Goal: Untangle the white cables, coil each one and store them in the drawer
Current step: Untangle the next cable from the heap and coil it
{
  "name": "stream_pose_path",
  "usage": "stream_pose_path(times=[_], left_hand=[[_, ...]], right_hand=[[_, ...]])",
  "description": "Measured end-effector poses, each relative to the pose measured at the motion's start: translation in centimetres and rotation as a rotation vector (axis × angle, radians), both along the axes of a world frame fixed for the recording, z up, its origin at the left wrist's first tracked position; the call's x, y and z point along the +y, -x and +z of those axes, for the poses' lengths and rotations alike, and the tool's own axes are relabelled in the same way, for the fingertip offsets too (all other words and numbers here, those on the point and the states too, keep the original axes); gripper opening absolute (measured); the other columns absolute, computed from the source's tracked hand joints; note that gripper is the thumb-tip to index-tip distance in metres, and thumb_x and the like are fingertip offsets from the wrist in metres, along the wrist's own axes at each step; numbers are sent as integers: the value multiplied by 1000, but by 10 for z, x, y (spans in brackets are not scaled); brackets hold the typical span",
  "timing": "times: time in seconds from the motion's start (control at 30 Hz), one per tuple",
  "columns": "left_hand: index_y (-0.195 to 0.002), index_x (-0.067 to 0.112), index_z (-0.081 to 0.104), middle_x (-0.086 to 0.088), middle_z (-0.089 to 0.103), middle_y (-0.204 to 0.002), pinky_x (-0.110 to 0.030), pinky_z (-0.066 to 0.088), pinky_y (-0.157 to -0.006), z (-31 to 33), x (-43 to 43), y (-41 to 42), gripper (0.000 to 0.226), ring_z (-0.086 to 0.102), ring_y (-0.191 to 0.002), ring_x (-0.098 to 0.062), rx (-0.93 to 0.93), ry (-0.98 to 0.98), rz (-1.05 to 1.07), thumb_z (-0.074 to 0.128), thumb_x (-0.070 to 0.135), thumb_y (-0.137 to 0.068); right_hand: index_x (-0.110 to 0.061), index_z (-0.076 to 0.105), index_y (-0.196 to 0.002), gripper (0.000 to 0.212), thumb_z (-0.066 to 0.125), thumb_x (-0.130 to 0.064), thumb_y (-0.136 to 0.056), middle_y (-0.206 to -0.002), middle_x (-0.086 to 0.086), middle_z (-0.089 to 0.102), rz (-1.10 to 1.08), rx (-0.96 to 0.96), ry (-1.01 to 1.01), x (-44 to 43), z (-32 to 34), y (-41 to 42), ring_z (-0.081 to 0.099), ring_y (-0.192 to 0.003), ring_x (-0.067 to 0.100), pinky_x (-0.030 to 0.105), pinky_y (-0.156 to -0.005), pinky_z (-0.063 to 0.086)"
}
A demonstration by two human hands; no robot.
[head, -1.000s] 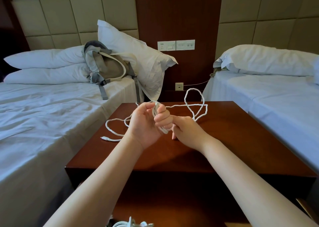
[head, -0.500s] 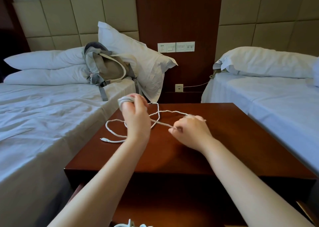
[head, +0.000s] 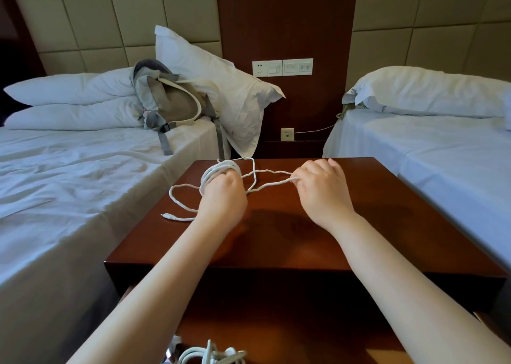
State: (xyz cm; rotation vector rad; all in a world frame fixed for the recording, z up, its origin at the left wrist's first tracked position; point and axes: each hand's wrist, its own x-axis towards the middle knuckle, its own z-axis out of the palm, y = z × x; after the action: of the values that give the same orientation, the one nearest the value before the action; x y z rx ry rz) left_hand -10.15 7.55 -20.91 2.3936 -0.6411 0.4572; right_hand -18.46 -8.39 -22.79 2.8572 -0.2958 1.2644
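The left hand is hovering over the far left part of the surface, clenched, with its fingers curling around a white cable. Several turns of that cable are sitting as a coil wrapped around those fingers, just above the surface's far edge.

The right hand is hanging over the far middle of the surface, well apart from the left one. Its fingers are pinching the free run of the cable, which is stretching between the two hands in two loose strands that cross near the far edge.

Another stretch of cable is trailing from the coil in a wide loop on the left side of the surface, and its plug is lying flat near the left edge.

Below the near edge of the surface, a drawer is standing open. A second bundle of white cable is lying in it at the front left, partly cut off by the frame.

Left of the surface, a grey and tan backpack is leaning against a pillow on the bed.
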Motion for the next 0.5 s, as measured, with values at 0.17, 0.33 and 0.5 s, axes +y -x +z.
stream_pose_path(times=[0.17,0.33,0.5], left_hand=[[-88,4,57,-10,59,-93,-29,44,-70,0,3,5,25,57,-85,-23,174,-9,-211,36,14,-99],[-61,11,34,-4,40,-70,-37,40,-66,1,2,11,47,39,-63,-15,27,-112,-460,52,44,-90],[-62,13,42,4,44,-65,-31,41,-64,0,-6,18,36,43,-57,-10,316,-106,-598,49,23,-95]], right_hand=[[-11,71,-91,14,57,-12,-90,-89,6,69,-23,-124,51,-1,-1,-2,62,-90,28,49,-92,44],[-12,70,-91,11,60,-16,-89,-87,7,67,-60,-190,56,-4,-1,-3,59,-86,29,44,-84,45],[-12,70,-97,16,56,-18,-91,-92,8,66,-105,-181,15,-5,0,-2,58,-88,30,44,-83,44]])
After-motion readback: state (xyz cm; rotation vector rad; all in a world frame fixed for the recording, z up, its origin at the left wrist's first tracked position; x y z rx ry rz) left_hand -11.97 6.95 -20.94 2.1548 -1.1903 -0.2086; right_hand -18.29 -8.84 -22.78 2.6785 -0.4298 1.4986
